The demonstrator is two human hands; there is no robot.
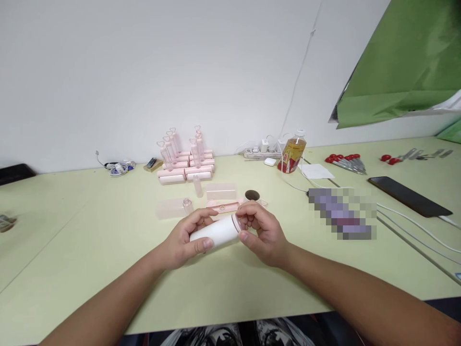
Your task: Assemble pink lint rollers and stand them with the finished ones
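A white cylinder [216, 233] lies tilted between my hands above the table, with a dark ring near its right end. My left hand [180, 244] is wrapped round its left part, thumb along the near side. At the other end, the fingers and thumb of my right hand [267, 235] close on the pinkish end piece. Just beyond are a pink strip-shaped part [226, 207] with a round fitting and a round dark-topped cup-like piece [252, 195]. Clear pink boxes [221, 191] and a small clear bottle [188, 206] also stand close by, partly behind my hands.
Several pink cases with heart-topped bottles [173, 170] stand in rows by the wall. Right of them are a power strip [262, 154], a drink bottle [292, 151], red-handled tools [345, 163] and a phone [408, 196]. White cables [414, 216] cross the right side.
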